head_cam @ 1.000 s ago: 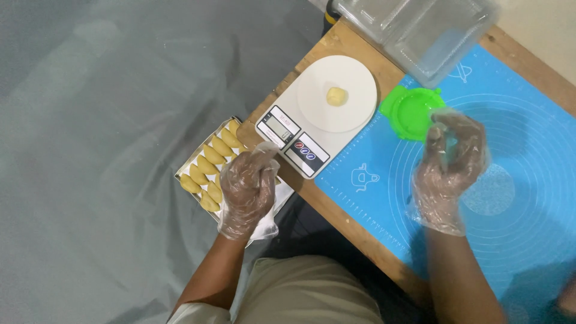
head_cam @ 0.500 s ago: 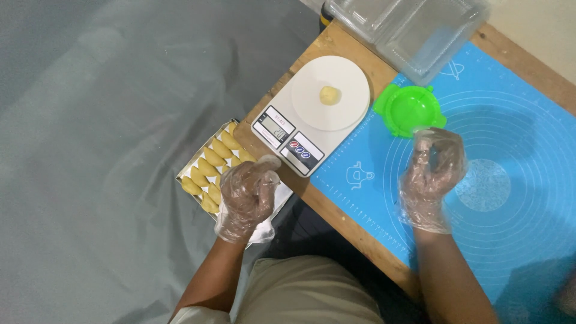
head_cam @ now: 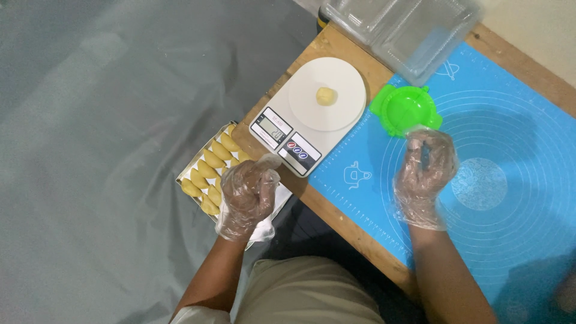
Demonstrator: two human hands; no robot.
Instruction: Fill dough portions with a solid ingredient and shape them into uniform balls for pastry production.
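Left hand (head_cam: 247,195): gloved, your fingers loosely curled and holding nothing, over the tray of yellow pastries (head_cam: 209,170) just off the surface's left edge.
Right hand (head_cam: 425,171): gloved, curled over the blue mat (head_cam: 510,138); whether it holds anything, you cannot tell.
Nearby: green press mould (head_cam: 405,109) just beyond your right fingers; dough ball (head_cam: 326,95) on the white scale (head_cam: 312,114).

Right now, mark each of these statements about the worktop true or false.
1. A small dough ball sits on the white scale. True.
2. The green dumpling press lies on the blue mat. True.
3. The left hand rests on the scale's platform. False: it is over the tray of folded pastries, beside the table.
4. The right hand is bare. False: it wears a clear plastic glove.
5. The clear containers sit at the table's far edge. True.
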